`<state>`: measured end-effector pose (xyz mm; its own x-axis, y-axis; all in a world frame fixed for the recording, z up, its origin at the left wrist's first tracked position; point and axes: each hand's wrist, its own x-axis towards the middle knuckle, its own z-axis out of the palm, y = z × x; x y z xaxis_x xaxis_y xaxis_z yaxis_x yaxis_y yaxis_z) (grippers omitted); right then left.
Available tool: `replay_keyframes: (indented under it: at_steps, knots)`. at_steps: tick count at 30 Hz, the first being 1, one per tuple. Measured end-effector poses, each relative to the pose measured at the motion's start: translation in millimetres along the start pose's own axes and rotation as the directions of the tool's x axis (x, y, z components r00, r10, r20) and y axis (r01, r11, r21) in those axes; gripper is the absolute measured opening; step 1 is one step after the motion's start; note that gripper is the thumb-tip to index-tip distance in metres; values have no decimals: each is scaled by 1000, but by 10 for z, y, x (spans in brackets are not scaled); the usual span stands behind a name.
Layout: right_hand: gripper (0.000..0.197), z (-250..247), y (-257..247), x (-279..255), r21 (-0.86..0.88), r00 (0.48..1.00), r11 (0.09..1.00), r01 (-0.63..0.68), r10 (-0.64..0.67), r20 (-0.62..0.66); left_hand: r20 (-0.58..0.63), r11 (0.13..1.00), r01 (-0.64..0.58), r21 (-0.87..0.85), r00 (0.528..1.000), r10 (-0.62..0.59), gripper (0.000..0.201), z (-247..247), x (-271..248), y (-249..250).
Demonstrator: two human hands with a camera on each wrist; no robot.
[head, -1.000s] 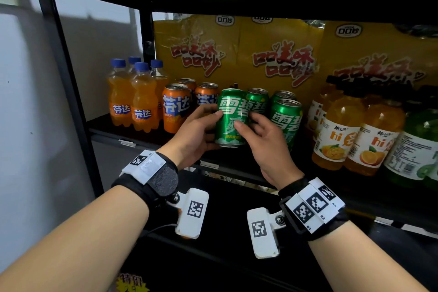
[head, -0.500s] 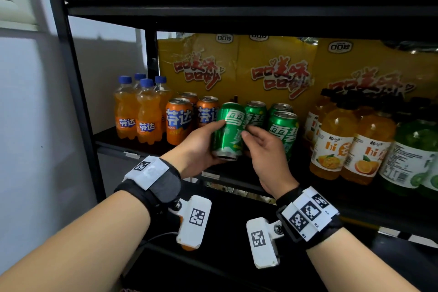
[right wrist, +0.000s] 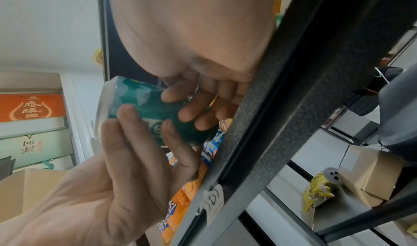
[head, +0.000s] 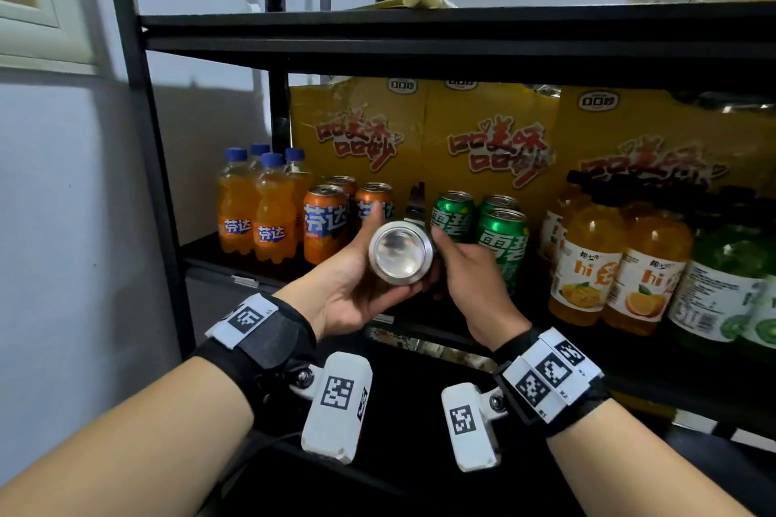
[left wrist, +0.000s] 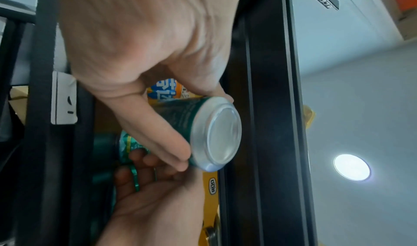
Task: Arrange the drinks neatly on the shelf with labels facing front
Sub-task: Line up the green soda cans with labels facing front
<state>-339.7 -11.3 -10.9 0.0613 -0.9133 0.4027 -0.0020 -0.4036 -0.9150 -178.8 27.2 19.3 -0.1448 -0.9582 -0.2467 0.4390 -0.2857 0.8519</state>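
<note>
A green soda can (head: 401, 252) is off the shelf and lies level in both hands, its silver bottom toward me. My left hand (head: 352, 281) cups it from below and the left, thumb over the top. My right hand (head: 466, 277) grips its far end. In the left wrist view, the can (left wrist: 214, 135) lies under my left fingers (left wrist: 158, 139). In the right wrist view, my right fingers (right wrist: 187, 111) curl over the can (right wrist: 140, 105). Its label is hidden from the head view. Other green cans (head: 502, 248) stand upright on the shelf (head: 235, 277) behind.
Orange cans (head: 325, 222) and small orange bottles (head: 256, 206) stand at the left. Juice bottles (head: 588, 264) and a green bottle (head: 722, 290) stand at the right. Yellow cartons (head: 483, 139) fill the back. The upper shelf board (head: 420, 34) hangs close overhead, with a black post (head: 138, 139) at the left.
The green can stood upright at the shelf front, then tilted. Now both hands have lifted it and tipped it flat, bottom toward me. The head view has swung upward.
</note>
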Motion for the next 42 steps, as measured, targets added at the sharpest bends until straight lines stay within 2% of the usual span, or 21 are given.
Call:
replay_keyframes:
  at_steps: [3, 5, 6, 7, 9, 11, 13, 16, 19, 21, 24, 26, 30, 33, 35, 38, 40, 42]
  knots:
    - [66, -57, -89, -2, -53, 998, 997, -62, 62, -10, 27, 989, -88, 117, 996, 85, 88, 25, -20, -8]
    - [50, -101, -133, -12, -62, 996, 995, -76, 78, 40, 43, 940, -230, 250, 973, 227, 96, 37, -32, -13]
    - [36, -120, -172, -26, -59, 994, 995, -77, 82, 77, 55, 899, -313, 305, 949, 311, 100, 29, -24, -17]
    - [40, -139, -204, -34, -58, 991, 996, -73, 79, 110, 67, 855, -384, 349, 920, 385, 101, 17, -13, -19]
    - [58, -158, -252, -31, -66, 989, 997, -38, 47, 142, 115, 769, -492, 407, 863, 492, 86, -9, 8, -24]
    - [57, -150, -304, -44, -130, 989, 991, 16, 4, 151, 189, 677, -581, 452, 804, 563, 76, -32, 31, -47]
    - [64, -147, -329, -60, -193, 990, 979, 61, -36, 133, 276, 590, -650, 479, 750, 601, 74, -47, 58, -76]
    - [83, -150, -349, -120, -245, 991, 961, 128, -116, 63, 393, 397, -721, 568, 661, 639, 76, -59, 84, -125]
    - [74, -157, -320, -200, -273, 971, 934, 230, -237, 5, 432, 163, -716, 679, 569, 700, 82, -94, 140, -200]
    - [74, -157, -288, -251, -297, 955, 914, 278, -297, -20, 442, 110, -711, 694, 542, 714, 90, -118, 164, -248]
    - [76, -158, -250, -280, -284, 934, 900, 332, -356, -39, 481, 80, -736, 672, 515, 710, 99, -131, 204, -288]
    - [75, -162, -246, -270, -262, 936, 908, 326, -349, -44, 475, 91, -740, 666, 515, 714, 102, -105, 232, -298]
    - [68, -143, -271, -201, -318, 950, 913, 257, -298, -89, 388, 122, -670, 733, 558, 733, 109, 12, 255, -296]
    - [72, -112, -294, -149, -402, 973, 902, 160, -213, -91, 338, 179, -653, 736, 583, 739, 100, 73, 233, -269]
    - [78, -137, -302, -110, -432, 988, 895, 114, -147, -42, 311, 252, -665, 703, 606, 732, 87, 91, 240, -257]
    - [86, -210, -369, -83, -503, 997, 861, 79, -64, 46, 248, 391, -646, 656, 674, 696, 82, 66, 301, -191]
    - [64, -277, -425, -62, -533, 996, 841, 90, -70, 58, 226, 411, -593, 693, 719, 657, 89, 50, 354, -129]
    - [37, -352, -472, -27, -533, 990, 835, 139, -133, 50, 208, 423, -548, 722, 754, 623, 94, 35, 425, -86]
